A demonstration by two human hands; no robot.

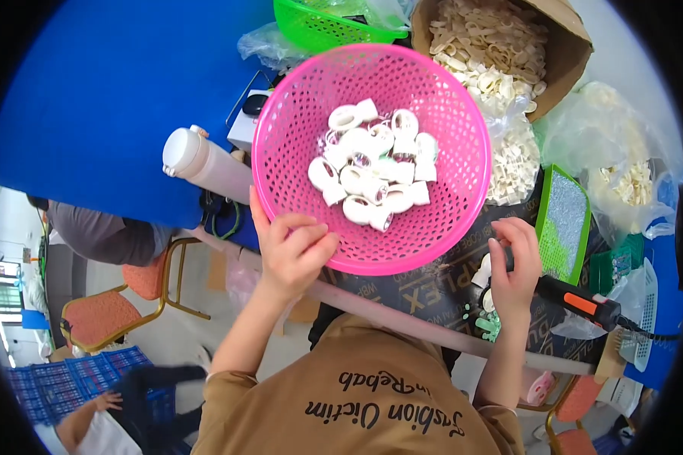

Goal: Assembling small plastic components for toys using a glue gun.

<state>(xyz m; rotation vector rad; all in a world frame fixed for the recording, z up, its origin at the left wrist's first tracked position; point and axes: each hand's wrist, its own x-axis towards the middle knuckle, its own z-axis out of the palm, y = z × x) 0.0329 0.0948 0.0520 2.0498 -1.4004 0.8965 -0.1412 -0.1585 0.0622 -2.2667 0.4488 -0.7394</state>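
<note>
My left hand (296, 246) grips the lower left rim of a pink perforated plastic basket (273, 205), thumb on the outside. In the basket lies a heap of white plastic parts (364, 178) with ring-shaped ends, some showing dark or shiny openings. To the right of the basket, my right hand (514, 262) is curled round the black front of a corded electric screwdriver (580, 303) with an orange patch; its body sticks out past the wrist. Beside my thumb lies a small white part (481, 271). Small green pieces (490, 324) lie below that hand.
A white bottle (205, 163) stands left of the basket. Behind are a green basket (319, 29) and a cardboard box (561, 45) of cream parts. A green tray (563, 227) of small silvery pieces and a clear bag (615, 136) lie right. Another person (114, 231) sits at left.
</note>
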